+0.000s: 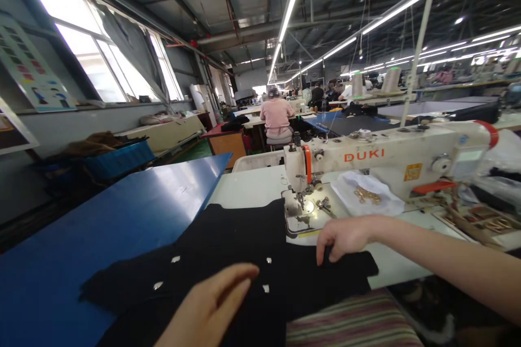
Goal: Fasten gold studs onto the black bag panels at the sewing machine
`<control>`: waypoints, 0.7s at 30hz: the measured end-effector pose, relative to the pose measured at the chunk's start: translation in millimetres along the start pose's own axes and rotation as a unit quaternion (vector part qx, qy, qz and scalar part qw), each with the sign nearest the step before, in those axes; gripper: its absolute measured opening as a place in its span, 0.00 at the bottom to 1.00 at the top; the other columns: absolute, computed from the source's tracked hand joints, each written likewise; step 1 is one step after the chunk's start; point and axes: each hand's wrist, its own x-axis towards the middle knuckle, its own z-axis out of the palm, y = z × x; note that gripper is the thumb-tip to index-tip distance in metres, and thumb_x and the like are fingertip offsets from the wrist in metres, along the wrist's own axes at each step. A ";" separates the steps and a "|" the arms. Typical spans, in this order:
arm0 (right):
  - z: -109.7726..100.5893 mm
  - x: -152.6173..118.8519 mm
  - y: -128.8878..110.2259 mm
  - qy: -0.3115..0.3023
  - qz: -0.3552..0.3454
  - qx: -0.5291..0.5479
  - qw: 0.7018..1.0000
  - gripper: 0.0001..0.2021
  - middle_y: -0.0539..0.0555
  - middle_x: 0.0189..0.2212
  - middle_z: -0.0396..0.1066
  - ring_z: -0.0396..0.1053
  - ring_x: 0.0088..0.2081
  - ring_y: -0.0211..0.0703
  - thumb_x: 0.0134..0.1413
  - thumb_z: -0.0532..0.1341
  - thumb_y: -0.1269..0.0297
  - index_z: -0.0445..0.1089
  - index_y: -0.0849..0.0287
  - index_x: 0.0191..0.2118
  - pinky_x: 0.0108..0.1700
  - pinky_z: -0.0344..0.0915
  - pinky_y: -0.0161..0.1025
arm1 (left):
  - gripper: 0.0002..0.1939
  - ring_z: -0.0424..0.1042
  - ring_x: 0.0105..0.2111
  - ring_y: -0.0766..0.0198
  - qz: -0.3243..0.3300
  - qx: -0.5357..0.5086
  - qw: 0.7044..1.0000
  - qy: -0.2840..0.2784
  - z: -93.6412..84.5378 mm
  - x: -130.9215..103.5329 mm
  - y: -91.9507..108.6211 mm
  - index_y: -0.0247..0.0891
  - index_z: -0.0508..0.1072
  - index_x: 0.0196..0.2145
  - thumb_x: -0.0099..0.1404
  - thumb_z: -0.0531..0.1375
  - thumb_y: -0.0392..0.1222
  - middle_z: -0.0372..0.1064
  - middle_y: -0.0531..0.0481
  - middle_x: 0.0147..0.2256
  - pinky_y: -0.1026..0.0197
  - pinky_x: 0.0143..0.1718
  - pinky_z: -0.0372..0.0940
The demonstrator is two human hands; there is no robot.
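A large black fabric piece (240,233) lies across the worktop, with several small pale spots on it; whether they are holes or patches I cannot tell. Over its lower middle is my left hand (215,301), fingers stretched out and holding nothing. My right hand (345,236) rests at the fabric's right part, just in front of the sewing machine; its fingers bend down to the cloth, with a gap between thumb and forefinger. Beyond the fabric stands the white sewing machine (362,157) marked DUKI, its needle area (302,203) apart from the cloth.
Gold-coloured metal pieces (366,194) lie on a white sheet (345,184) by the machine. A blue board (163,190) extends left. Striped cloth (350,322) lies below the fabric. At the right is a tray of small parts (484,222). A person in pink (277,116) sits ahead.
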 end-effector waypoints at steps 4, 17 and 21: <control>-14.7 -6.4 3.6 0.072 0.046 -0.087 0.993 0.15 0.49 0.29 0.74 0.68 0.32 0.40 0.43 0.59 0.78 0.78 0.56 0.35 0.32 0.60 0.32 | 0.27 0.57 0.59 0.52 0.171 0.327 0.926 0.082 -7.4 74.4 12.4 0.34 0.67 0.55 0.63 0.50 0.51 0.61 0.41 0.57 0.49 0.62 0.46; 46.1 -5.8 -17.3 0.323 -0.015 -0.175 0.930 0.17 0.61 0.55 0.63 0.57 0.58 0.52 0.58 0.57 0.60 0.68 0.61 0.50 0.60 0.51 0.49 | 0.27 0.41 0.64 0.55 0.179 0.432 0.884 -0.001 15.7 117.6 -29.7 0.46 0.55 0.61 0.66 0.47 0.50 0.44 0.49 0.64 0.44 0.62 0.37; 62.6 19.5 -19.0 0.270 -0.079 -0.105 0.954 0.30 0.64 0.64 0.45 0.41 0.65 0.53 0.61 0.51 0.50 0.52 0.65 0.63 0.64 0.41 0.51 | 0.21 0.45 0.64 0.52 0.228 0.366 0.902 -0.010 12.0 116.1 -47.7 0.52 0.68 0.54 0.63 0.52 0.48 0.52 0.52 0.62 0.44 0.62 0.36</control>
